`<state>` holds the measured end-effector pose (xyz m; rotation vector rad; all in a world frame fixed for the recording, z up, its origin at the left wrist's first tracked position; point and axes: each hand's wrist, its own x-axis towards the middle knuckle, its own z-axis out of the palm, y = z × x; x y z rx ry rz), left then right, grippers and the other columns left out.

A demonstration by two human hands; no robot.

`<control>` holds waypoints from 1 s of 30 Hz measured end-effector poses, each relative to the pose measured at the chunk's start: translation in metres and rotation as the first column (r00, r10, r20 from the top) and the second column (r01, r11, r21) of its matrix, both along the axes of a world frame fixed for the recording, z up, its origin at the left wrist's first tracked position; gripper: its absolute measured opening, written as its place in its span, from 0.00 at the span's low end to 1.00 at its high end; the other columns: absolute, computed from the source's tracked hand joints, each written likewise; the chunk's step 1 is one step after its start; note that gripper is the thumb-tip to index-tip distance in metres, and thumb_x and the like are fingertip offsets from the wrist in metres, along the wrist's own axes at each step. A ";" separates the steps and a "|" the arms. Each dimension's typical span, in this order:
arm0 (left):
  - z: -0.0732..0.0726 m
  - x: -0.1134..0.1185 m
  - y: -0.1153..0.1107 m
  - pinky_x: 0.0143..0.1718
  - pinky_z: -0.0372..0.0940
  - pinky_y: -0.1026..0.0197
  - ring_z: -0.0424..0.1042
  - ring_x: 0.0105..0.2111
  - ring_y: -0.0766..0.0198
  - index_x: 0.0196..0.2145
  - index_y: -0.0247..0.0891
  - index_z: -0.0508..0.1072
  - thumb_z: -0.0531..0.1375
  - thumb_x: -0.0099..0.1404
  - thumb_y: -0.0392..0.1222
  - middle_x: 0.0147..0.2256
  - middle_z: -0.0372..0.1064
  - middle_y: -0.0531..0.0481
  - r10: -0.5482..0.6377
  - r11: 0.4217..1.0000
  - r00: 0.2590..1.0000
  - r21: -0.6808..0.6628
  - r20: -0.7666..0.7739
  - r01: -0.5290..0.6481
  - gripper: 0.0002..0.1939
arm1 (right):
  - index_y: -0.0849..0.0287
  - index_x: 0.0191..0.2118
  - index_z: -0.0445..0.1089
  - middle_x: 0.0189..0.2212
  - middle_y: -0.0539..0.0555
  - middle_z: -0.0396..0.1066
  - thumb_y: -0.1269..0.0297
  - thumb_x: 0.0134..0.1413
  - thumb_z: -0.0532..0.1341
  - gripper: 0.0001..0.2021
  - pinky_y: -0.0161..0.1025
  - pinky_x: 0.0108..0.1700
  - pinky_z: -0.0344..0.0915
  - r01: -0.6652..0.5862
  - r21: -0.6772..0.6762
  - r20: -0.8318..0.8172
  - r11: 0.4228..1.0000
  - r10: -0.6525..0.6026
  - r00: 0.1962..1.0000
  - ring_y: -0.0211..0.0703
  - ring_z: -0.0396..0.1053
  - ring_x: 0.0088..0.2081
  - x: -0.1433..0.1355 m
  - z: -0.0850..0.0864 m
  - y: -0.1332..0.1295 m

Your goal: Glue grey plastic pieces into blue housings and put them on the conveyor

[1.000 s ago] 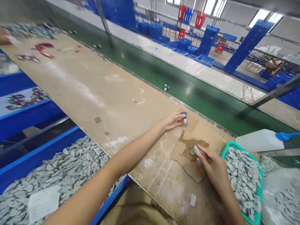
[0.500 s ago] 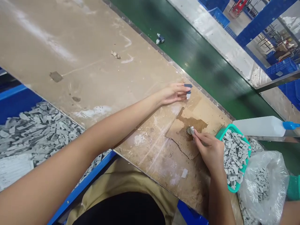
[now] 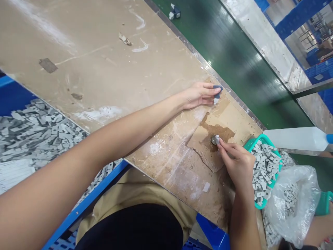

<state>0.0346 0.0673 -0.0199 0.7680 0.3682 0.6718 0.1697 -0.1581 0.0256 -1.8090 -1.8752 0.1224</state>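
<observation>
My left hand [image 3: 201, 95] is closed around a dark blue-grey plastic part [image 3: 217, 93] with a white end, close to the bench's conveyor-side edge. The fingertips pinch it from the side. My right hand [image 3: 238, 161] pinches a small light-grey plastic piece [image 3: 217, 138] between thumb and forefinger. That piece is held at a small round cap-like dish [image 3: 213, 140], and I cannot tell if it touches the inside. Under the dish lies a torn sheet of cardboard [image 3: 197, 139] with a dark wet stain.
Right of my right hand, a green basket [image 3: 265, 137] holds many small grey pieces. Beside it are a clear plastic bag [image 3: 299, 194] and a white bottle [image 3: 293, 139]. A green conveyor [image 3: 208, 45] carries a dark part [image 3: 174, 12]. At left, a blue bin [image 3: 15, 100] holds grey pieces. Another person's arm [image 3: 319, 227] shows lower right.
The view has shifted a little. My left hand, with its part, has moved slightly toward the conveyor. My right hand stays at the dish, still pinching the small piece.
</observation>
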 end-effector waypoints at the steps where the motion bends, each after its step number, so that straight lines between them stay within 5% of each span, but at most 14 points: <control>1: 0.000 0.000 -0.003 0.49 0.68 0.51 0.76 0.33 0.66 0.35 0.29 0.75 0.65 0.64 0.33 0.33 0.75 0.46 -0.005 0.999 1.000 0.033 -0.004 0.005 0.03 | 0.59 0.42 0.80 0.31 0.52 0.79 0.72 0.58 0.65 0.08 0.32 0.35 0.72 0.016 0.022 -0.019 1.000 -0.016 1.000 0.36 0.75 0.31 0.000 0.001 0.000; 4: 0.005 0.001 -0.016 0.45 0.69 0.53 0.75 0.31 0.65 0.33 0.28 0.74 0.66 0.61 0.29 0.30 0.74 0.46 -0.002 0.985 0.996 0.173 -0.092 0.018 0.03 | 0.55 0.46 0.79 0.35 0.52 0.79 0.73 0.59 0.64 0.11 0.36 0.38 0.73 0.085 0.150 -0.069 0.985 -0.075 0.995 0.39 0.76 0.35 0.000 0.002 -0.002; 8: 0.023 0.000 -0.044 0.44 0.69 0.57 0.75 0.32 0.65 0.33 0.30 0.78 0.67 0.55 0.26 0.32 0.77 0.46 -0.070 0.912 0.951 0.368 -0.300 0.183 0.07 | 0.48 0.50 0.76 0.37 0.51 0.78 0.76 0.58 0.64 0.18 0.38 0.38 0.73 0.160 0.364 -0.104 0.917 -0.131 0.986 0.39 0.75 0.37 0.001 0.004 -0.005; 12: 0.037 -0.002 -0.068 0.43 0.69 0.59 0.76 0.33 0.65 0.32 0.33 0.79 0.67 0.53 0.25 0.31 0.78 0.49 -0.165 0.867 0.927 0.399 -0.337 0.299 0.09 | 0.43 0.52 0.74 0.37 0.50 0.76 0.77 0.58 0.64 0.22 0.39 0.38 0.72 0.166 0.448 -0.144 0.878 -0.112 0.983 0.39 0.74 0.37 0.002 0.005 -0.007; 24: 0.043 0.000 -0.087 0.42 0.73 0.61 0.78 0.31 0.66 0.32 0.33 0.80 0.65 0.52 0.21 0.30 0.79 0.49 -0.290 0.895 0.916 0.260 -0.278 0.362 0.12 | 0.42 0.52 0.75 0.37 0.51 0.75 0.76 0.58 0.63 0.22 0.37 0.37 0.72 0.133 0.380 -0.145 0.915 -0.083 0.986 0.39 0.74 0.37 0.001 0.005 -0.008; 30: 0.035 0.001 -0.095 0.41 0.75 0.60 0.80 0.33 0.61 0.32 0.34 0.81 0.63 0.53 0.25 0.32 0.80 0.46 -0.160 0.887 0.957 0.391 -0.241 0.246 0.10 | 0.47 0.50 0.77 0.37 0.54 0.74 0.70 0.61 0.60 0.15 0.41 0.37 0.73 0.144 0.227 -0.168 0.963 -0.107 0.980 0.43 0.74 0.37 0.002 0.002 -0.009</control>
